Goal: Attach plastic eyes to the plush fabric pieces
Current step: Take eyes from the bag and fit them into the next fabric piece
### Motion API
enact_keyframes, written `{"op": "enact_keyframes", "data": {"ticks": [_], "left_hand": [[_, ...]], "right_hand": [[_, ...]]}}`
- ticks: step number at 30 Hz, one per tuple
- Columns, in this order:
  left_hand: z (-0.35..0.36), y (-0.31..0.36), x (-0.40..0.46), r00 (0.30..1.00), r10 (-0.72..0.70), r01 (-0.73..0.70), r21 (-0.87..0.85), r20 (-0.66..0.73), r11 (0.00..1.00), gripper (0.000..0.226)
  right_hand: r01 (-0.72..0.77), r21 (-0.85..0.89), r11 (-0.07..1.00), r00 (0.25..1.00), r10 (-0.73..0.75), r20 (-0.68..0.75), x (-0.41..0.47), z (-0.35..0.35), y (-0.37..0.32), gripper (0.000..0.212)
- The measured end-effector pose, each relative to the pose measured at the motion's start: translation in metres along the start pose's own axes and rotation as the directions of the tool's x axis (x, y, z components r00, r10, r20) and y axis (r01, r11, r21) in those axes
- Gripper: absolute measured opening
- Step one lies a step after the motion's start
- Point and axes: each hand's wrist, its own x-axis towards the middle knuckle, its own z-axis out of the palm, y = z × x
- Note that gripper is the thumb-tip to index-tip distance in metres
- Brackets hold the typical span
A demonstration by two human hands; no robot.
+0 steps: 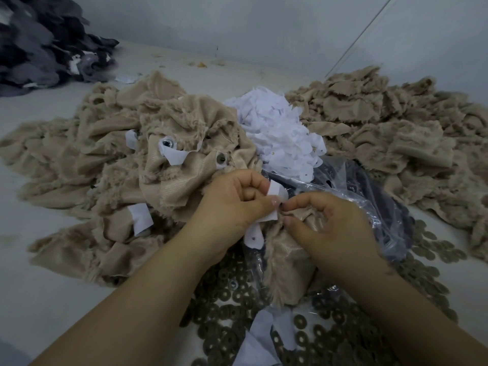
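Tabletop point(47, 299): both hands pinch beige plush piece point(286, 262) (centre).

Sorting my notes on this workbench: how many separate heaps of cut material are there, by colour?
Beige plush heaps: 2 (left, right)
White backing-piece heap: 1
Dark grey fabric heap: 1
Total: 4 heaps

The loose brown washers are too many to count.

Far left corner: heap of dark grey fabric cut-outs point(39, 40) on the desk point(34, 294)
Behind: pale wall point(237, 25)
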Motion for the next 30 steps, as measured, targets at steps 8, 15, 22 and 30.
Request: {"op": "enact_keyframes", "data": {"ticks": [8,15,22,30], "left_hand": [[0.006,-0.001,-0.004,0.997,0.061,-0.059,-0.040,0.056,0.997,0.013],[0.011,-0.002,-0.008,0.971,0.074,-0.106,0.129,0.228,0.986,0.017],[0.003,0.004,-0.005,0.946,0.108,-0.013,-0.295,0.306,0.956,0.031],[0.010,0.000,-0.008,0.963,0.053,-0.047,-0.029,0.263,0.998,0.019]], "right_hand": [[0.027,0.078,0.997,0.997,-0.032,0.068,-0.002,0.001,-0.006,0.020],[-0.015,0.057,0.998,0.999,0.013,0.034,-0.001,0.001,0.000,0.010],[0.002,0.000,1.000,1.000,-0.002,0.015,-0.001,0.000,-0.005,0.031],[-0.037,0.141,0.989,0.997,0.027,0.072,-0.003,0.002,-0.004,0.017]]}}
